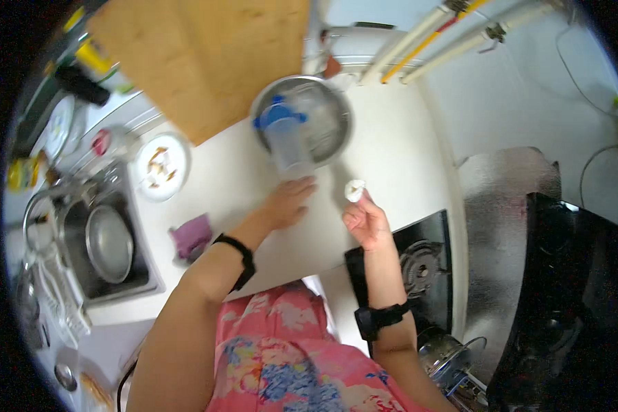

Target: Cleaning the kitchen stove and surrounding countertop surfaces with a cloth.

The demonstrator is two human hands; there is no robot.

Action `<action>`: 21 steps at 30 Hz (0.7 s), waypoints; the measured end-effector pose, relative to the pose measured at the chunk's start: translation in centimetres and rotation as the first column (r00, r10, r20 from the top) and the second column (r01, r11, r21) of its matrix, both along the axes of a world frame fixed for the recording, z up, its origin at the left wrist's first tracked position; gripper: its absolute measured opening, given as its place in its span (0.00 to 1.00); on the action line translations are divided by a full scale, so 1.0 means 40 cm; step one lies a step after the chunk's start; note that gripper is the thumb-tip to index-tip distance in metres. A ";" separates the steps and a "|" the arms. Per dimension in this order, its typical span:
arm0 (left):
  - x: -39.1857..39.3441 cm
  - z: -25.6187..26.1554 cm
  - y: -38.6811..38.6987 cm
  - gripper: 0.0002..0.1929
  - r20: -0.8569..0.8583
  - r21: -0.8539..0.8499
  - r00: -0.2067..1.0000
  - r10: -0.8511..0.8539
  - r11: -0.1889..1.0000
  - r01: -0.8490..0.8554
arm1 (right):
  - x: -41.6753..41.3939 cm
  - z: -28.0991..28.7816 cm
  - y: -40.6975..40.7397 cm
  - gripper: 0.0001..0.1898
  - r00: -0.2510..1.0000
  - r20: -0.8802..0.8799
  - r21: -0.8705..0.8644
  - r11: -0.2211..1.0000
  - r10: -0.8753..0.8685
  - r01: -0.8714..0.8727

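Observation:
My right hand [365, 219] pinches a small white lump [355, 190] with a brownish mark at its middle, held up over the counter. Whether it is garlic or crumpled tissue is unclear. My left hand [291, 203] is palm down with fingers apart, at the near end of a translucent plastic container [288, 144]. A blue clip-on lid [279, 112] covers the container's far end. I cannot tell if the fingertips touch it. Behind the container, partly hidden by it, is a round metal bowl [335, 118] with clear, shiny contents.
A wooden board [206, 56] leans at the back. At left are a white plate [177, 188] with scraps, a purple cloth [193, 234], and a steel sink [144, 268] holding a metal basin [108, 244]. A gas hob [422, 268] is at right, below pipes [417, 49].

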State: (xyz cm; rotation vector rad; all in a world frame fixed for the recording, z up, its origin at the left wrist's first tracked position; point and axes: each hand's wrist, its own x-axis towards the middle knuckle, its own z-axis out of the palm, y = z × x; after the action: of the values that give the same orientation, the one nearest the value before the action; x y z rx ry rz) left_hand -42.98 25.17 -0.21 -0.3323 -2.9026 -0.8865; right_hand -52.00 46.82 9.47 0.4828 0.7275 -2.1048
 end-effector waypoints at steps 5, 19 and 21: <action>0.161 0.127 -0.046 0.26 0.361 0.523 0.928 -0.088 0.844 -0.123 | 0.210 0.031 -0.077 0.14 0.996 -0.047 0.174 0.983 0.076 -0.067; 0.841 0.313 -0.403 0.26 0.493 0.739 0.768 0.410 0.268 -0.618 | 0.743 0.039 -0.632 0.08 0.797 -0.136 0.104 0.808 0.588 -0.579; 0.889 0.310 -0.430 0.26 0.545 0.695 0.735 0.403 0.273 -0.665 | 0.793 0.026 -0.661 0.08 0.790 -0.120 0.161 0.797 0.601 -0.582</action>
State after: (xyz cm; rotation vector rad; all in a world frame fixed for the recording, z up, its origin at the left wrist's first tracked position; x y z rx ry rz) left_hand -7.42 7.97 12.19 0.8971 -1.9514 -2.1177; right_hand -20.29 20.37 10.49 0.1046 0.9581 -1.5170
